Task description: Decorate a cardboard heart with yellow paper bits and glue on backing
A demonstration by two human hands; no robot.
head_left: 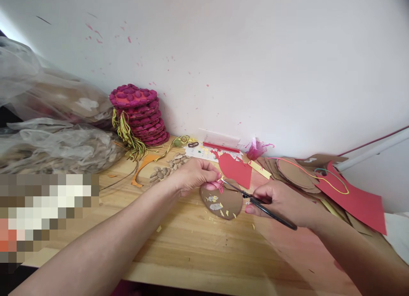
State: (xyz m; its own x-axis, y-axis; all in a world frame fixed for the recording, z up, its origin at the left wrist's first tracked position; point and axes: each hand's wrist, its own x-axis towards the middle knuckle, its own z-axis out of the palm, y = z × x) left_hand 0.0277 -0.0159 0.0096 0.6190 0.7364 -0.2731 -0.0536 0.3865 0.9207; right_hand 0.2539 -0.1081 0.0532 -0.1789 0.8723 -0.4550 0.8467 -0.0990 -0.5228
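A wooden desk is spreading out beneath and around the brown cardboard disc. Translucent bags are bulging well to the disc's left, and between them and the disc, farther back, a stack of magenta, lumpy rounds is standing with yellow-green tassels hanging beside it. A large red sheet is lying well to the disc's right, partly over brown cardboard, and flat cardboard rounds are overlapping nearer to the disc on that side. The right hand is gripping black-handled scissors to the disc's right, their tips reaching over it toward the left hand. The left hand is pinching something small and pale above the disc's back edge, its exact shape too small to tell. Red paper with a ragged edge is lying just behind the disc. An orange strip is curving to the disc's left, while tan, pebble-like pieces are clustering between them. Tiny yellow scraps are lying on the disc.
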